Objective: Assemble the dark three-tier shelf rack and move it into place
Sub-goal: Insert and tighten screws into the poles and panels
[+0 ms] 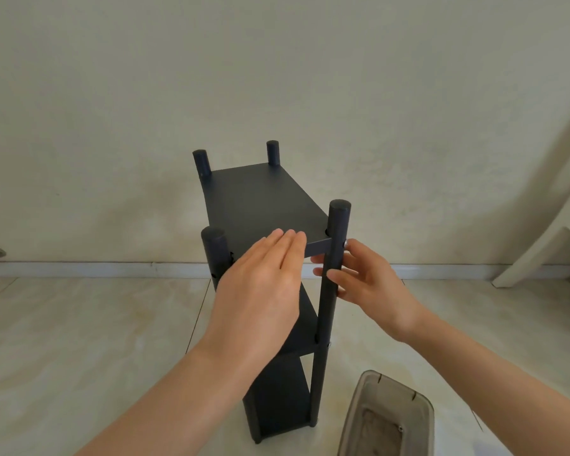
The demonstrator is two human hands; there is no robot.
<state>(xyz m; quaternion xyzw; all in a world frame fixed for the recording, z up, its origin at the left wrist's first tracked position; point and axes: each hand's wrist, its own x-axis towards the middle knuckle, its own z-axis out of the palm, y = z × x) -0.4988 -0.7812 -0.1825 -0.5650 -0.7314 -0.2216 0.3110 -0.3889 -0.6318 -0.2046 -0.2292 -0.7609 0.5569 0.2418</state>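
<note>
A clear plastic bin [387, 419] sits nearest, on the floor tiles [79, 340] right of the shelf rack [260, 199]. The left hand [260, 291] lies flat and open on the top shelf; the right hand [366, 281] pinches the near-right post [334, 258] by a silver screw [345, 244] — if loose, the corner could sag when lifted.

Domestic interior, prob. a bare room in a home. Evidence: plain cream plastered wall [277, 77] at 12 o'clock w/ white skirting board [96, 268] along its base; glossy beige floor tiles [79, 340] w/ visible grout lines; pale furniture leg [537, 248] at 3 o'clock; clear plastic tub [389, 419] on floor at 5 o'clock.
</note>
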